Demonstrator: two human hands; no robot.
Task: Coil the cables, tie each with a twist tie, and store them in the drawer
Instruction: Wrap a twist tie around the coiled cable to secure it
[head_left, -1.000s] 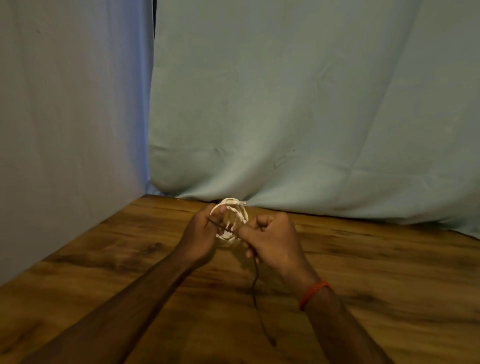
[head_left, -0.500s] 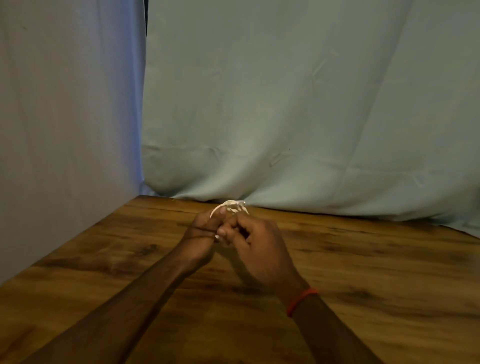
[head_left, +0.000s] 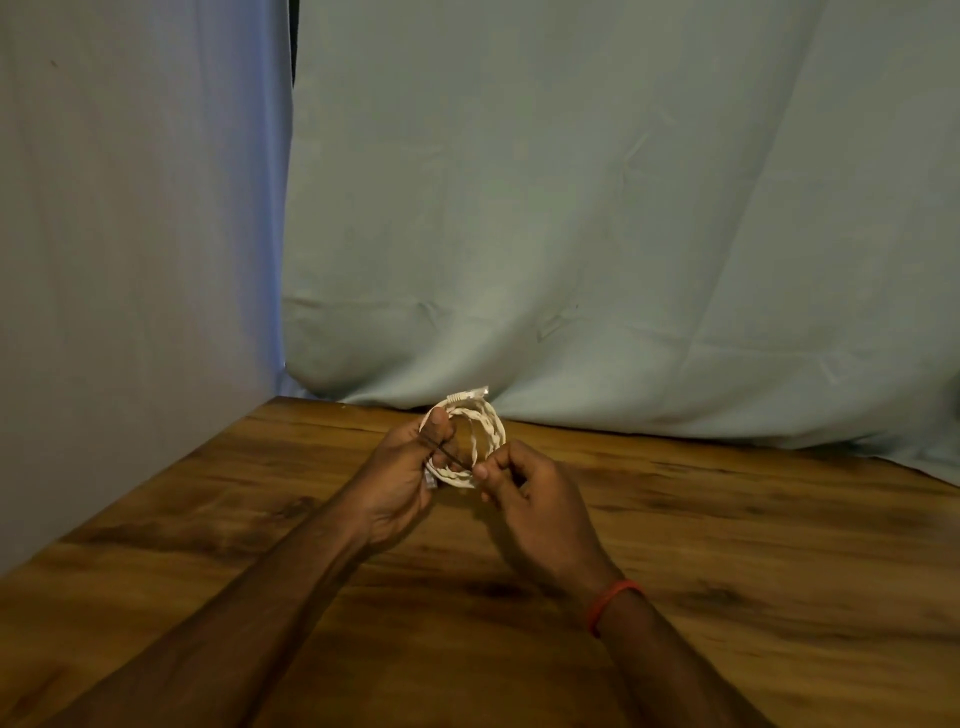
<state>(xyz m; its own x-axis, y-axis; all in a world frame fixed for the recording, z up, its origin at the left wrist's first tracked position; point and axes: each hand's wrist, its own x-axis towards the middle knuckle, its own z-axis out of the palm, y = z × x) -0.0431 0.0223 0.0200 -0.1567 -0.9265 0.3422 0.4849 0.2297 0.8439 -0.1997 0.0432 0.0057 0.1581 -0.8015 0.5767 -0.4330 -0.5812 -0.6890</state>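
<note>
Both hands are up over the wooden table (head_left: 753, 545), and the white cable (head_left: 492, 423) sits right between them, wound into a small round coil that stands on edge and faces the camera. The strands look twisted or braided. One pale connector (head_left: 470, 393) pokes out along the top of the coil, against the foot of the cloth; it is far too small for any marking or lettering to be read.

The left hand (head_left: 402, 483) grips the coil's left side, thumb pressed down on the loops and the fingers curled in behind. A second pale plug end (head_left: 430, 480) peeks out just below that thumb.

A thin dark twist tie (head_left: 445, 453) runs at a slant from under the left thumb, down across the coil's opening to the right hand (head_left: 535, 499). That hand pinches the tie's lower end between thumb and forefinger at the bottom right of the coil, the other fingers curled into the palm. A red band (head_left: 613, 603) circles the right wrist.

Behind it all hangs a creased pale blue-green cloth (head_left: 597, 208), its hem lying on the table's far edge, with a second, bluer sheet (head_left: 130, 260) on the left.
</note>
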